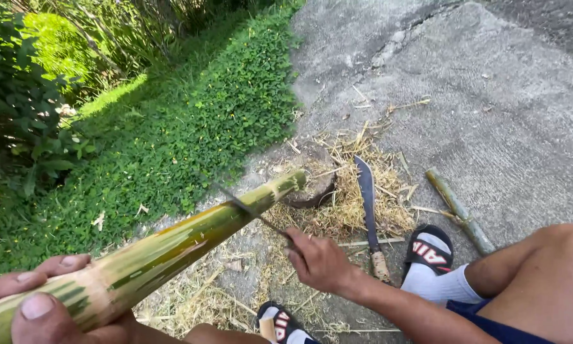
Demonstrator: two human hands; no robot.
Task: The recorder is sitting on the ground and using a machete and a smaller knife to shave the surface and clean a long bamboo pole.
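My left hand (41,306) grips the thick near end of a long green bamboo pole (191,239) at the lower left. The pole slants up and right, and its far tip rests on a round wooden block (312,185). Part of its skin is shaved to pale yellow. My right hand (318,261) is closed on a small thin knife (251,213), whose dark blade lies across the pole near the middle. A machete (368,210) with a wooden handle lies on the ground just right of that hand.
Dry shavings (350,197) litter the concrete around the block. A short bamboo piece (458,210) lies to the right. My feet in socks and sandals (430,251) rest on the ground. Green ground cover (191,127) borders the left side.
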